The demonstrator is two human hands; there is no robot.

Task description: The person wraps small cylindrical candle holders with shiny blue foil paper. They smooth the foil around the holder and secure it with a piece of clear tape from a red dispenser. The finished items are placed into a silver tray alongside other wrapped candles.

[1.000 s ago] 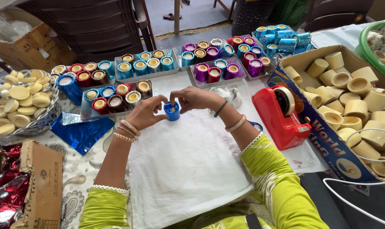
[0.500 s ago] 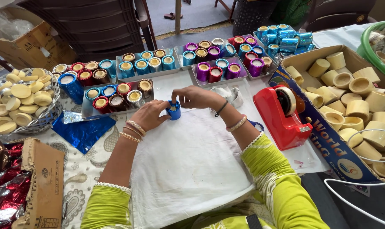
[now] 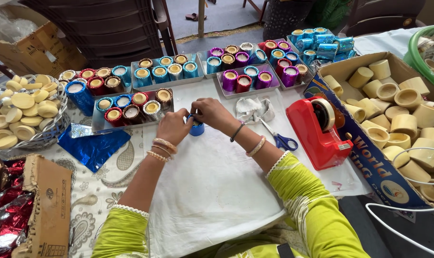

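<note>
Both my hands meet over a white cloth [image 3: 212, 186] in the middle of the table. Between them is a small blue foil-wrapped cup [image 3: 196, 128], standing on the cloth. My left hand [image 3: 173, 126] pinches its left side and my right hand [image 3: 211, 112] grips its top and right side. Bangles ring both wrists. Just beyond the hands lie metal trays [image 3: 102, 125] of finished foil-wrapped cups in blue, red, brown and purple.
A red tape dispenser [image 3: 318, 130] and blue-handled scissors [image 3: 281, 140] lie right of my hands. A cardboard box [image 3: 365, 157] of plain cream cups is far right. A wire basket [image 3: 59, 125] of cream discs, blue foil [image 3: 92, 147] and red foil [image 3: 4, 210] sit left.
My hands have stayed on the blue cup, with the fingers shifting slightly around it. The view has tilted a little.
</note>
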